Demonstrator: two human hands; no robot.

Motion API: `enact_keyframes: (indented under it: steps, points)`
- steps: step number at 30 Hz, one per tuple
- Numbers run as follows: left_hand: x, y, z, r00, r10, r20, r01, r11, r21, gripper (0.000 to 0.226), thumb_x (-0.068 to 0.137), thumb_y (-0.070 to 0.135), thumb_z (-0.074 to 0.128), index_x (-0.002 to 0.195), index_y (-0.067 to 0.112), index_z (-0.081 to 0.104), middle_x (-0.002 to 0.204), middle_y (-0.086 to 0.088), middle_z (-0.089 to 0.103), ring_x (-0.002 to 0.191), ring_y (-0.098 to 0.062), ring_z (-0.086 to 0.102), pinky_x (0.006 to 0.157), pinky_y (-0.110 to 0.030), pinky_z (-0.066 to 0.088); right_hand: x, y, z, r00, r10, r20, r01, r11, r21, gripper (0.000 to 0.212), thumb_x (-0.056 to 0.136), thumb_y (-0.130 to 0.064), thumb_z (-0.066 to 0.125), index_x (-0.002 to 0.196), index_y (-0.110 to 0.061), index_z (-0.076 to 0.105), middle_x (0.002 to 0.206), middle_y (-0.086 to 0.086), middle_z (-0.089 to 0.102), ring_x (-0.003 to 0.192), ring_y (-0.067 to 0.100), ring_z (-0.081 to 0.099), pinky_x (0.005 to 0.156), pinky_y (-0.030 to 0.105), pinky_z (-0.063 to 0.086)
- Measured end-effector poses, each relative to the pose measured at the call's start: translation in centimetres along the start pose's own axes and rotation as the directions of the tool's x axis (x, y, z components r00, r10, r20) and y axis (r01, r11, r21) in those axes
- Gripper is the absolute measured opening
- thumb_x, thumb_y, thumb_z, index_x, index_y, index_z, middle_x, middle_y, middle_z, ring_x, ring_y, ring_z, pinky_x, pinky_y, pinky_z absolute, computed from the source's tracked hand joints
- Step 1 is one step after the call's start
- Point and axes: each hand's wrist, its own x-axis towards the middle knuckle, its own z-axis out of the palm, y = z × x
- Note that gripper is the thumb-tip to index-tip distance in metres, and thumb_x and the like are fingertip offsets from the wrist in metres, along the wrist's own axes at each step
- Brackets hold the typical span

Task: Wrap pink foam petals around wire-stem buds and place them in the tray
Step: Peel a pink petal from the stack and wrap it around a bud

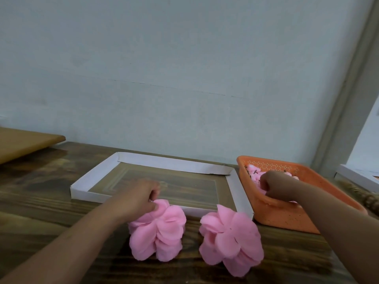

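Two petal stacks (156, 230) (230, 238) sit nearest us on the table (41, 191), within reach. Left hand (139, 196) pinches the left stack's top petal; right hand (272, 184) curls into the orange basket (287, 218) of buds (251, 169), grip contents hidden. White tray (164, 161) behind holds no flowers.

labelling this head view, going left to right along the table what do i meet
Tan board → left hand → left petal stack → right petal stack → right hand in the orange basket. The white tray spans the middle, so it is left unplaced.

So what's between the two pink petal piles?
Nothing but bare wooden table between the left petal pile and the right petal pile, as the head view shows.
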Motion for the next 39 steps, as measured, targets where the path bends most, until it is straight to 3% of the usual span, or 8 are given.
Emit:
enact_keyframes:
  steps: [4,8,17,22,26,29,33,39]
  points:
    - [0.1,0.4,-0.1,0.999,0.001,-0.042,0.000,1.000,0.008,0.017,0.086,0.014,0.058,0.085,0.028,0.069,0.075,0.009,0.061,0.069,-0.007,0.052,0.056,-0.017,0.033,0.1,0.1,0.1,1.000,-0.008,-0.017,0.010,0.997,0.080,0.012,0.086,-0.020,0.056,0.093,-0.026,0.062,0.087,-0.009,0.058,0.075,0.007,0.050,0.053,0.017,0.026]
    - [0.1,0.7,0.1,0.990,-0.015,-0.140,0.019,0.999,0.027,0.026,0.094,0.020,0.054,0.110,0.028,0.072,0.114,0.011,0.069,0.103,-0.009,0.060,0.073,-0.018,0.036,0.1,0.2,0.3,0.998,-0.063,-0.002,0.063,0.994,0.084,0.014,0.085,-0.015,0.054,0.091,-0.022,0.065,0.079,-0.011,0.054,0.078,0.011,0.051,0.057,0.018,0.032]
    - [-0.1,0.5,0.1,0.984,-0.034,-0.177,-0.001,0.981,-0.194,0.023,0.088,0.013,0.061,0.070,0.025,0.053,0.069,0.007,0.058,0.062,-0.005,0.050,0.053,-0.013,0.034,0.4,-0.4,0.1,0.996,-0.081,0.030,0.078,0.991,0.110,0.010,0.087,-0.013,0.052,0.081,-0.019,0.057,0.083,-0.003,0.057,0.067,0.006,0.045,0.057,0.018,0.032]
    - [-0.5,0.7,0.1,0.994,-0.080,0.079,0.098,0.962,-0.255,0.011,0.083,0.020,0.070,0.081,0.030,0.065,0.078,0.010,0.066,0.073,-0.004,0.060,0.065,-0.019,0.046,0.4,-0.8,-0.5,0.989,-0.103,0.108,0.094,0.992,0.081,0.014,0.089,-0.012,0.051,0.086,-0.015,0.065,0.082,0.000,0.060,0.074,0.014,0.050,0.068,0.022,0.038]
    - [-0.6,0.8,0.3,0.992,-0.108,0.069,0.124,0.942,-0.311,0.008,0.090,0.022,0.061,0.089,0.030,0.063,0.087,0.013,0.065,0.081,-0.004,0.059,0.064,-0.018,0.043,0.0,-0.8,-0.6,0.992,-0.076,0.101,0.064,0.991,0.113,0.018,0.087,-0.009,0.049,0.076,-0.021,0.055,0.076,-0.005,0.055,0.071,0.011,0.047,0.064,0.023,0.034]
    - [-0.5,1.0,-0.4,0.987,-0.159,-0.002,0.137,0.859,-0.494,0.011,0.092,0.019,0.057,0.092,0.030,0.060,0.091,0.010,0.065,0.083,-0.008,0.062,0.067,-0.025,0.050,0.0,-0.2,-0.8,0.999,-0.039,0.033,0.034,0.990,0.136,0.012,0.092,-0.012,0.045,0.084,-0.017,0.051,0.082,0.001,0.058,0.070,0.014,0.049,0.063,0.027,0.037]
    - [-0.4,2.3,-1.3,0.959,-0.284,0.005,0.175,0.575,-0.800,0.016,0.093,0.011,0.052,0.091,0.018,0.066,0.077,0.000,0.068,0.060,-0.010,0.064,0.054,-0.022,0.050,0.2,0.1,-1.6,0.978,0.051,-0.200,0.018,0.945,0.326,0.010,0.096,-0.016,0.043,0.090,-0.012,0.050,0.071,0.003,0.057,0.057,0.017,0.051,0.051,0.026,0.036]
    - [0.0,4.1,-1.6,0.919,-0.391,0.056,0.228,0.409,-0.884,0.008,0.094,0.018,0.056,0.099,0.019,0.063,0.096,-0.006,0.066,0.083,-0.022,0.062,0.057,-0.025,0.050,-2.6,-3.1,-4.0,0.929,0.053,-0.367,0.282,0.541,0.792,0.009,0.086,-0.006,0.057,0.082,-0.010,0.064,0.073,0.007,0.070,0.067,0.021,0.067,0.069,0.035,0.055]
